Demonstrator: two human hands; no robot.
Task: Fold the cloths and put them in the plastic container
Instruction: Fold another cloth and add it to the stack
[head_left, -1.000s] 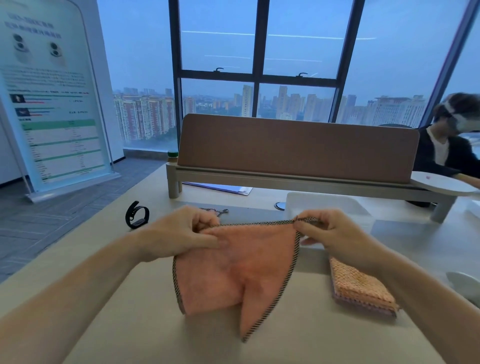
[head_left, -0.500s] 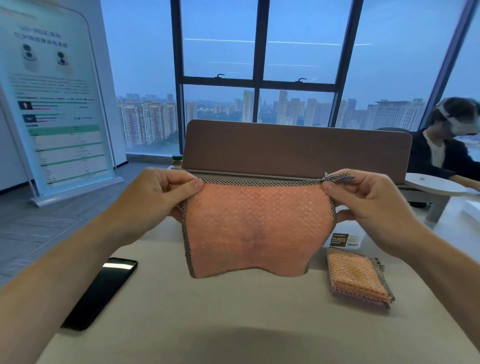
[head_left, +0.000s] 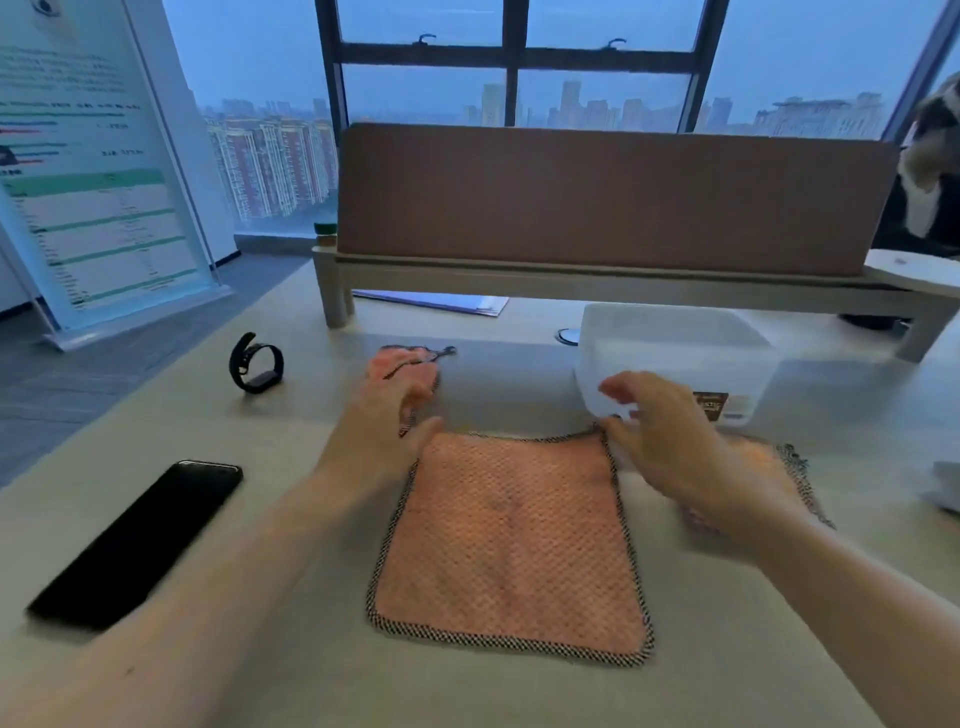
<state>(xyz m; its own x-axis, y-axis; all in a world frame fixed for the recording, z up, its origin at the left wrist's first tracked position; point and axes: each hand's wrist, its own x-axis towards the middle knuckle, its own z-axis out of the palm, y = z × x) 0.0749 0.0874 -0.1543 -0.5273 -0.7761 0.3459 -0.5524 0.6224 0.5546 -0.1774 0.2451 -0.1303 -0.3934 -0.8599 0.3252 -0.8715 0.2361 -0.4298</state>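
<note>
Fingers (head_left: 615, 387) of both hands spread loose, grasping nothing; left hand (head_left: 387, 426), right hand (head_left: 660, 441) above orange cloth (head_left: 511, 540) flat on worktop (head_left: 270, 670).

A cloth (head_left: 511, 540) is being kept spread flat on the table (head_left: 291, 670), near the middle of its near part. The left hand (head_left: 387, 421) is being held over the cloth's far left corner, the right hand (head_left: 662, 447) over its far right corner. A folded cloth (head_left: 774, 467) is lying just right of the spread one, partly hidden under the right hand. The plastic container (head_left: 675, 353) is standing farther back, beyond the right hand. Another cloth (head_left: 402, 364) is lying beyond the left hand. A smartwatch (head_left: 257, 364) is resting far left; a phone (head_left: 137, 540) is lying near left. A desk divider (head_left: 613, 197) is standing along the far side.
</note>
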